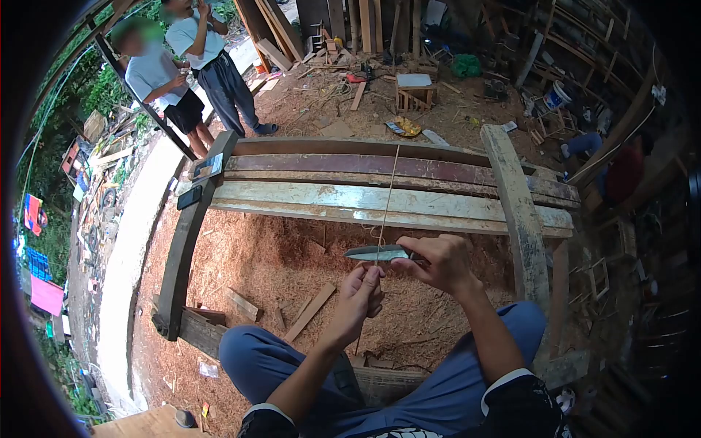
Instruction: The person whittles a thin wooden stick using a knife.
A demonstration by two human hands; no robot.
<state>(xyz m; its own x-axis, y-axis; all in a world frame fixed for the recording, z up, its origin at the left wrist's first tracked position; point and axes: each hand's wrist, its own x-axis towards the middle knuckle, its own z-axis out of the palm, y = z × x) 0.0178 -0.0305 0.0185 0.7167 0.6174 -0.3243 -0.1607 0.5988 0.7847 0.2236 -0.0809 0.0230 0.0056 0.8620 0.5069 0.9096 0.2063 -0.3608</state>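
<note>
A thin wooden strip runs from the bench planks down toward my lap. My left hand is closed around it, thumb on top, and its lower end pokes out below my fingers. In my right hand is a knife, gripped by the handle. Its blade points left and lies across the strip just above my left thumb. A thin curled shaving hangs by the strip above the blade. Most of the knife's handle is hidden in my fingers.
Before me are long planks between two beams. A phone rests on the left beam. Wood shavings and offcuts cover the ground. Two people stand at the back left; another person is at the far right.
</note>
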